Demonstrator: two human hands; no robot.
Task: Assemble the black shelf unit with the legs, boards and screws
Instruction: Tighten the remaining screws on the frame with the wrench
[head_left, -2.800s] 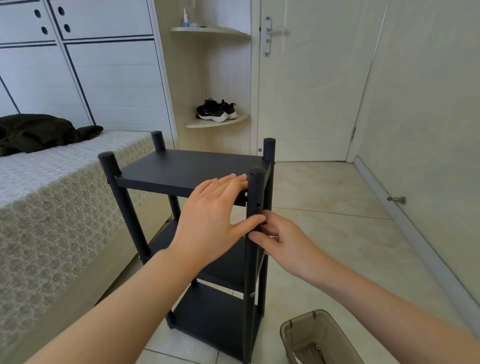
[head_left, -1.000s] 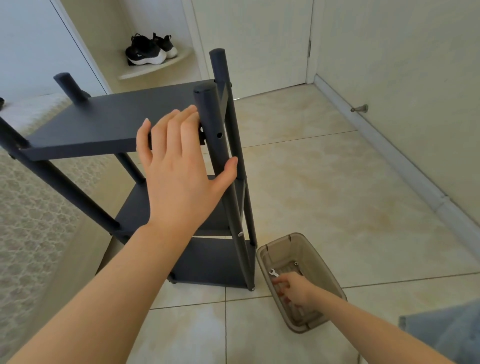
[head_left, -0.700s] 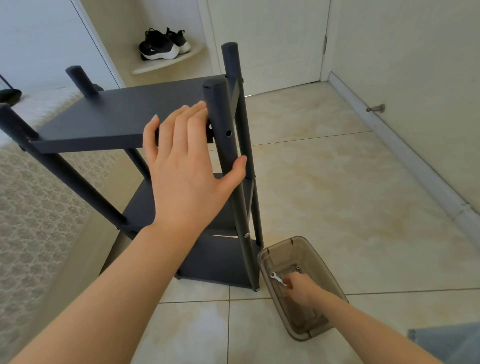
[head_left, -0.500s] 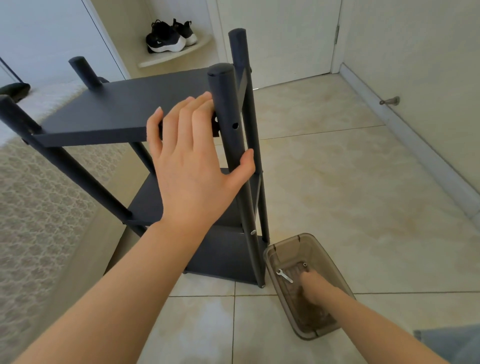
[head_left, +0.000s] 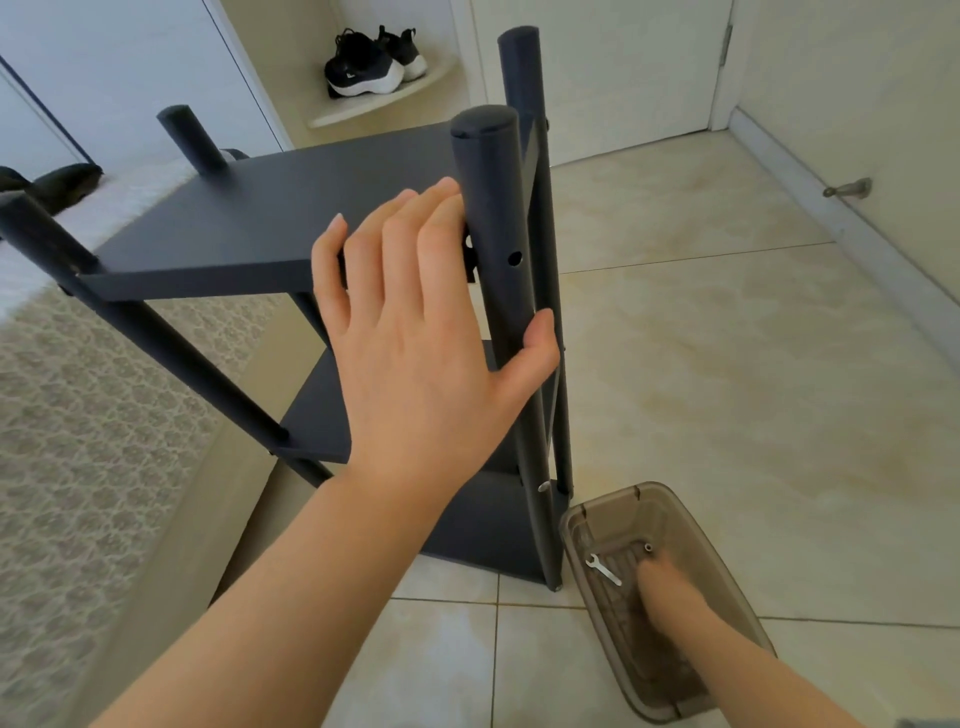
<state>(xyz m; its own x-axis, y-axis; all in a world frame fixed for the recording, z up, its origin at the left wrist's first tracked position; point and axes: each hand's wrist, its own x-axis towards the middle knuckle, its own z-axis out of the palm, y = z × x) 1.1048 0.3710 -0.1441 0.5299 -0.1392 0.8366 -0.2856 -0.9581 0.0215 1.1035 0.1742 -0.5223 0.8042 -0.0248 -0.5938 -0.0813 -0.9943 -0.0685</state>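
Two hands are split between two places. Your left hand (head_left: 415, 332) lies over the near right corner of the black shelf unit (head_left: 317, 410). Its fingers (head_left: 400, 249) are straight, laid over the near edge of the top board (head_left: 234, 234) and up against the near right leg (head_left: 488, 171), while the thumb (head_left: 540, 338) presses the right side of that leg below an open screw hole (head_left: 514, 258). The hand is spread, pressing on board and leg rather than curled round them.

Your right hand (head_left: 670, 590) is down low at the near right, inside a translucent brown bin (head_left: 724, 569) that stands on the tiled floor (head_left: 727, 364) just beside the foot of the near right leg. That hand is blurred, and you cannot tell whether its fingers are apart or closed on anything. A small silver wrench (head_left: 602, 570) lies on the bin's bottom just left of the hand, and a small dark part (head_left: 648, 547) sits near the fingertips at the bin's far end.

The shelf unit stands upright on the floor with three boards between four legs. A silver screw head (head_left: 544, 487) shows on the near right leg at the bottom board (head_left: 483, 525). A bed (head_left: 78, 415) with a patterned cover runs along the left. Far off, black shoes (head_left: 371, 62) sit on a corner shelf (head_left: 384, 106).
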